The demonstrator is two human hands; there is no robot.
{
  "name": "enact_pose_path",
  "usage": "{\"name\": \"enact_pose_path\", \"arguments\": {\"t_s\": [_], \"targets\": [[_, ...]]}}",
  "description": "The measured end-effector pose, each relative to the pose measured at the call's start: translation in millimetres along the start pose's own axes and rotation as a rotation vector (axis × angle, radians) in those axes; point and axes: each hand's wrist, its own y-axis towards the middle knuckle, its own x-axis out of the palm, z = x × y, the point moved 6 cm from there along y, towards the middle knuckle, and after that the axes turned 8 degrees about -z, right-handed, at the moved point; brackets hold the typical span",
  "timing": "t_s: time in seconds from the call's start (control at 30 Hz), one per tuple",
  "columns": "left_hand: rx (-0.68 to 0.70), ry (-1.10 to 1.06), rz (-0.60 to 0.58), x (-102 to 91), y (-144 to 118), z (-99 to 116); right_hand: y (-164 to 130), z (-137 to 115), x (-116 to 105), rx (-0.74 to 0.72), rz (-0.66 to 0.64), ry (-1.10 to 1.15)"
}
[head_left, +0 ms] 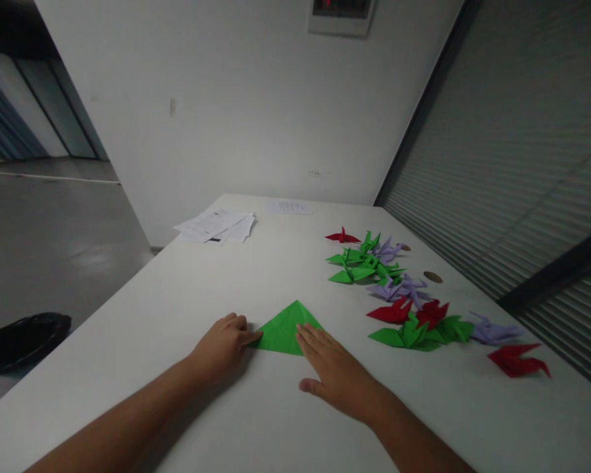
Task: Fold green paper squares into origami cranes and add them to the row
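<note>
At lower centre, your left hand (225, 343) and right hand (335, 371) press flat, fingers spread, on a green paper triangle (283, 330) on the white table (177, 295). Only an early fold shows; finished paper cranes (404, 295) lie at right.

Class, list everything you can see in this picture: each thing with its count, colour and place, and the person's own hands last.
folded paper triangle: one, green, on the table between the hands
paper cranes: a scattered group, green, red and lilac, right side of the table; exact count unclear
printed sheets: a small stack, white, far left of the table
single sheet: one, white, far edge
table: one, white
black bin: one, on the floor, left
left hand: flat, fingertips at the triangle's left corner
right hand: flat, fingers on the triangle's right side
</note>
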Motion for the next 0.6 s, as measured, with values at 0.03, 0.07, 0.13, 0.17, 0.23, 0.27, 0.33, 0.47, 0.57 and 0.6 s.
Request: {"name": "enact_pose_path", "arguments": {"t_s": [0.03,0.07,0.13,0.17,0.23,0.27,0.33,0.47,0.57,0.6], "targets": [[-0.003,0.004,-0.006,0.2,-0.1,0.0,-2.7,6.3,-1.0,0.021,-0.005,-0.006],[-0.007,0.008,-0.010,0.3,-0.2,-0.2,-5.9,12.6,-1.9,0.041,-0.003,-0.013],[-0.008,0.010,-0.009,0.5,-0.6,-0.5,-13.3,24.6,-2.8,0.076,0.010,-0.036],[-0.007,0.012,-0.004,0.3,-0.9,-0.8,-17.4,30.5,-2.9,0.095,0.024,-0.052],[-0.004,0.021,0.003,0.0,-1.6,-1.1,-25.1,40.5,-1.2,0.105,0.042,-0.085],[-0.006,0.031,0.002,-0.1,-2.0,-1.3,-28.3,44.6,-0.4,0.103,0.063,-0.103],[-0.021,0.055,-0.007,-0.7,-2.8,-1.8,-31.9,51.6,1.9,0.098,0.103,-0.129],[-0.057,0.083,-0.045,-1.4,-3.7,-2.4,-26.5,63.9,6.3,0.136,0.178,-0.090],[-0.080,0.071,-0.067,-0.4,-3.1,-4.0,-19.5,67.6,3.1,0.142,0.292,0.034],[-0.086,0.065,-0.069,0.1,-2.8,-4.8,-18.4,67.7,0.6,0.139,0.343,0.086]]}}
